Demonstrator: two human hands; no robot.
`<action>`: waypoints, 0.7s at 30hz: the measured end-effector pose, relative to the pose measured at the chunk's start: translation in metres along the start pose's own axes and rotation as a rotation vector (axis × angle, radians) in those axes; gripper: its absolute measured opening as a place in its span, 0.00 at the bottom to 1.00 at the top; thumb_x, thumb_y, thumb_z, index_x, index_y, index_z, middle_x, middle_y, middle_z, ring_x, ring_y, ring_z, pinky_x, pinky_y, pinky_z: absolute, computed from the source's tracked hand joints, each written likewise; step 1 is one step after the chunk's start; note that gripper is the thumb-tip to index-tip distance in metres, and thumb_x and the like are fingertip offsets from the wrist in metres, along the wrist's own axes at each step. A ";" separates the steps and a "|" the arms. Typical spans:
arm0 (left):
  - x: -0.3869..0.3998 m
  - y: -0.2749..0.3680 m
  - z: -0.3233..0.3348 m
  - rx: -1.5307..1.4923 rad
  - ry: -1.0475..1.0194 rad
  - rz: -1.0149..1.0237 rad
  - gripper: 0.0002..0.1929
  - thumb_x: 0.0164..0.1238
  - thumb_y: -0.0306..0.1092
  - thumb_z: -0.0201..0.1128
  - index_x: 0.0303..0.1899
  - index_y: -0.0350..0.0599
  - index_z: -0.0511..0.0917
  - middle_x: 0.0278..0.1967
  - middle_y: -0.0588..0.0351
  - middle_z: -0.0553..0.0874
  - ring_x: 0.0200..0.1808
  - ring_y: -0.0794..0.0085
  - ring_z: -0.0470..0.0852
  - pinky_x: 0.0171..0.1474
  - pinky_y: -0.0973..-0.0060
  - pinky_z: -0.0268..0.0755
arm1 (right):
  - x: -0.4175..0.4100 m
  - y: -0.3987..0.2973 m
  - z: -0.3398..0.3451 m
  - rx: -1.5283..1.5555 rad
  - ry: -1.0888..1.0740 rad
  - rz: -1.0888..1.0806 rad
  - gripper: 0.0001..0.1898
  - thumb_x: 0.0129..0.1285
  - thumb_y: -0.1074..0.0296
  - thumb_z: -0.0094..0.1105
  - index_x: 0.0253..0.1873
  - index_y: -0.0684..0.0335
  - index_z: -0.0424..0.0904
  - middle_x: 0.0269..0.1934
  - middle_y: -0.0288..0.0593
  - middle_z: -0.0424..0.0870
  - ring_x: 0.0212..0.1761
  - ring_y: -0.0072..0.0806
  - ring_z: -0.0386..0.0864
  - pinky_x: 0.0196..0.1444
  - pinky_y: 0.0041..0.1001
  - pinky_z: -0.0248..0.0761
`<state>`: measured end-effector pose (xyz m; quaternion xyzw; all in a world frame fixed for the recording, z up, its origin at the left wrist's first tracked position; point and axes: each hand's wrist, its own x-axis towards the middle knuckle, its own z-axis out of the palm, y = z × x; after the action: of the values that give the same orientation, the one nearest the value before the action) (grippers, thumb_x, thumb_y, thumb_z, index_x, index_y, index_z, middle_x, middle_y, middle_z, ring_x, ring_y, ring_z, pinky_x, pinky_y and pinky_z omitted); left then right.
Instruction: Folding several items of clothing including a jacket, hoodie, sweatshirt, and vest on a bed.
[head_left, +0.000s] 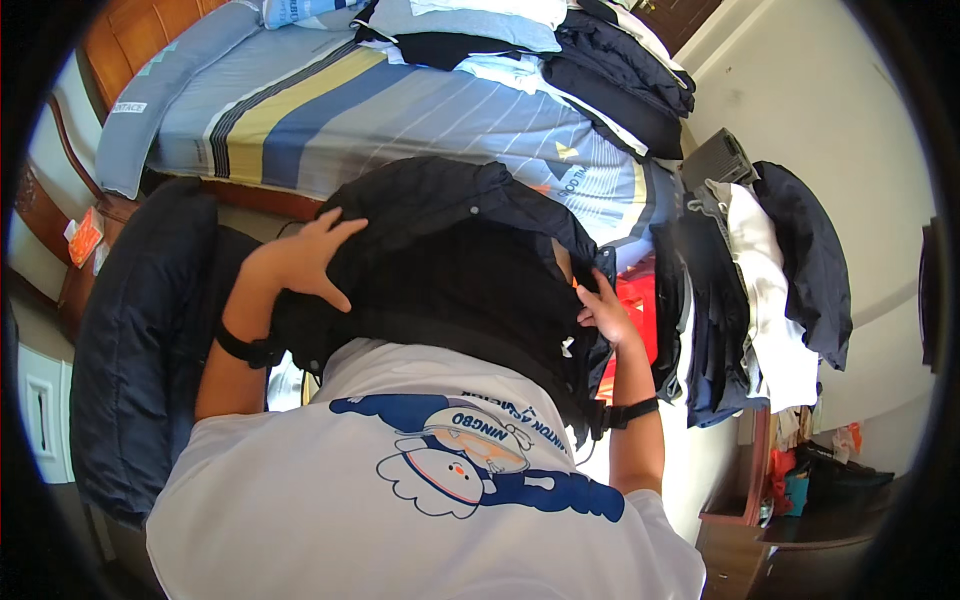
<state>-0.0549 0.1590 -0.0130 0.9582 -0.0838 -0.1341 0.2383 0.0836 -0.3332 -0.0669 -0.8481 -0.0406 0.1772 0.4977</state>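
Observation:
A black jacket (442, 277) with a snap button near its raised far edge lies spread before me, close against my white T-shirt. My left hand (296, 259) is at the jacket's left side, fingers spread and thumb apart, gripping nothing. At the right side, my right hand (606, 311) has its thumb and fingers bent at the jacket's edge, near another snap, and appears to hold the cloth there. The jacket's underside and what supports it are hidden. Both wrists wear black bands.
Beyond the jacket is a bed (322, 127) with striped bedding and piled clothes (615, 67). On the left stands a puffy dark jacket or cushion (142, 337). Several garments (757, 285) hang in a row on the right, by a wall. Tissues (86, 236) sit at far left.

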 end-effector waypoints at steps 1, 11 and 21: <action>0.005 -0.006 0.009 0.003 0.005 -0.003 0.62 0.36 0.49 0.83 0.75 0.56 0.51 0.74 0.30 0.49 0.73 0.37 0.56 0.73 0.55 0.54 | 0.007 -0.005 -0.001 -0.017 0.043 0.039 0.47 0.66 0.53 0.63 0.78 0.62 0.39 0.33 0.41 0.76 0.27 0.25 0.77 0.31 0.24 0.75; 0.035 -0.072 0.051 -0.063 0.144 -0.082 0.55 0.41 0.37 0.79 0.74 0.62 0.55 0.71 0.34 0.59 0.71 0.38 0.61 0.70 0.54 0.61 | 0.097 -0.006 -0.028 -0.627 0.640 -0.410 0.51 0.53 0.53 0.73 0.75 0.67 0.51 0.55 0.64 0.78 0.56 0.52 0.78 0.59 0.39 0.70; 0.033 -0.086 0.069 -0.104 0.347 -0.182 0.49 0.51 0.36 0.74 0.75 0.62 0.54 0.67 0.34 0.64 0.67 0.39 0.66 0.68 0.55 0.62 | 0.149 -0.008 -0.037 -0.506 0.566 -0.304 0.12 0.67 0.65 0.56 0.46 0.69 0.80 0.35 0.63 0.83 0.39 0.58 0.82 0.42 0.42 0.72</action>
<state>-0.0354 0.1970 -0.1203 0.9570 0.0524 0.0082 0.2851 0.2366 -0.3236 -0.0825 -0.9433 -0.0693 -0.1543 0.2855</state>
